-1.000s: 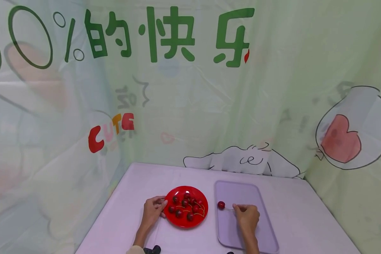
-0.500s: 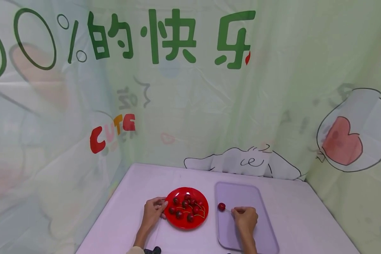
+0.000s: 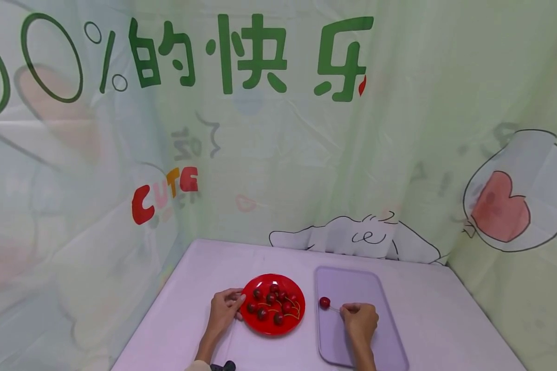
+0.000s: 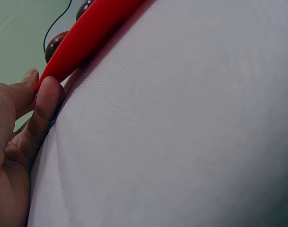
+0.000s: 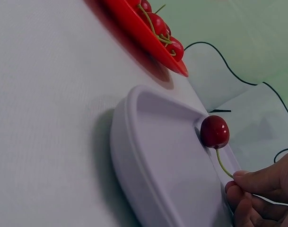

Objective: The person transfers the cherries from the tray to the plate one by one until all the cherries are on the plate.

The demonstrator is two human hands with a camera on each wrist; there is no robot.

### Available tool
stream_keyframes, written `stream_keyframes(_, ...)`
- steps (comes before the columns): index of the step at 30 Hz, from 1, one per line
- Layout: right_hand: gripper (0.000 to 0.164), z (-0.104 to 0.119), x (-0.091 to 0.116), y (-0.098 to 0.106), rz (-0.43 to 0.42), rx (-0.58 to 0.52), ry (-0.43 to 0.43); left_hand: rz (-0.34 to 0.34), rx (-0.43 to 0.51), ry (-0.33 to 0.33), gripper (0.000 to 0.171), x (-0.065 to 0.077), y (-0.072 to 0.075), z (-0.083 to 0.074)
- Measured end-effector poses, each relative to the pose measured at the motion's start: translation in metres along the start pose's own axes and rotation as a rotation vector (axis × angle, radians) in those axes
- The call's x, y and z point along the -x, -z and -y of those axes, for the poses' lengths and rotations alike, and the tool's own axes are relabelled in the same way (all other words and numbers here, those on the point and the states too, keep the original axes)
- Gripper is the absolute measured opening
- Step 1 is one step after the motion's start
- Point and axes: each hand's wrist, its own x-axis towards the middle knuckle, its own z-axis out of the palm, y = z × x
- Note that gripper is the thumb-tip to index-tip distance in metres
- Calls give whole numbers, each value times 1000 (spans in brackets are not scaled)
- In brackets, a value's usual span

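My left hand (image 3: 223, 310) pinches the left rim of a round red plate (image 3: 261, 326), the thumb over the edge and the fingers below it. Several dark red cherries (image 3: 271, 298) with stems lie on that plate. Over a lilac tray (image 3: 348, 284), my right hand (image 3: 361, 320) holds a single cherry (image 3: 324, 303) by its thin green stem (image 5: 223, 164), between thumb and forefinger. The cherry is at the stem's far end, pointing left, by the tray's left side in the head view. In the left wrist view the plate's edge (image 4: 89, 42) appears tilted above the cloth.
A pale cloth covers the table (image 3: 218, 257). Printed curtains (image 3: 278, 154) hang close behind it and on both sides. A small black object (image 3: 229, 366) shows at the near edge beside the left forearm. A strip of table separates plate and tray.
The right hand and its cherry have shifted slightly within the view, much as the whole head view did. Both holds stay the same; the left hand stays at the plate's rim.
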Motion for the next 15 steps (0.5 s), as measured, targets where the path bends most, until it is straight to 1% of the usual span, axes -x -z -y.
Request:
stream_keyframes(9, 4, 0, -1, -1, -25, -13, -3, 12, -5, 0, 38, -2, 0, 3)
stream_keyframes(15, 5, 0, -3, -2, -38, -31, -27, 8, -2, 13, 37, -3, 0, 6)
